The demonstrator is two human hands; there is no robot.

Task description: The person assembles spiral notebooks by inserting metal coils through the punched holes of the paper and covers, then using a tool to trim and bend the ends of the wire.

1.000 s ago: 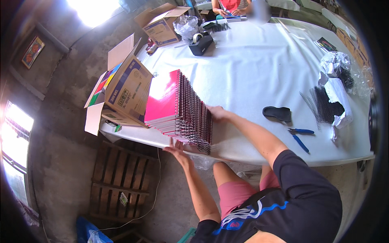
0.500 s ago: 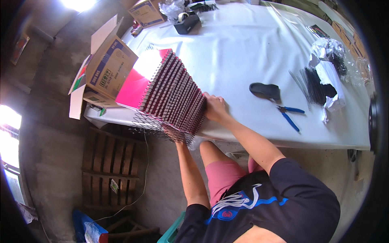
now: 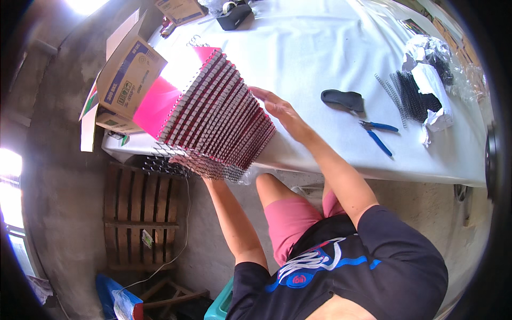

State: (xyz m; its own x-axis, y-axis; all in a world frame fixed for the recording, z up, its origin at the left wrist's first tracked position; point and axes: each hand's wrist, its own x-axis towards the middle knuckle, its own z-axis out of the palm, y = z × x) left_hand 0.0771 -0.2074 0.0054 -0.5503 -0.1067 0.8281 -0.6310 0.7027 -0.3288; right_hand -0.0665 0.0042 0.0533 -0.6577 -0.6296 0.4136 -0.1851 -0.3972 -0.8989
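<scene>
I have a glossy pink, wire-ridged notebook stack (image 3: 213,114) between the hands — right hand (image 3: 282,113) at its side, fingers loosely extended; left hand (image 3: 196,166) veiled by wire loops (image 3: 160,165), its grip unclear to me. Left of the fingers, an open cardboard box (image 3: 129,79); well right, crumpled white wrapping (image 3: 425,80) around black coils (image 3: 408,98).

Workshop, probably — pliers (image 3: 381,126), wire coils (image 3: 408,97)
</scene>
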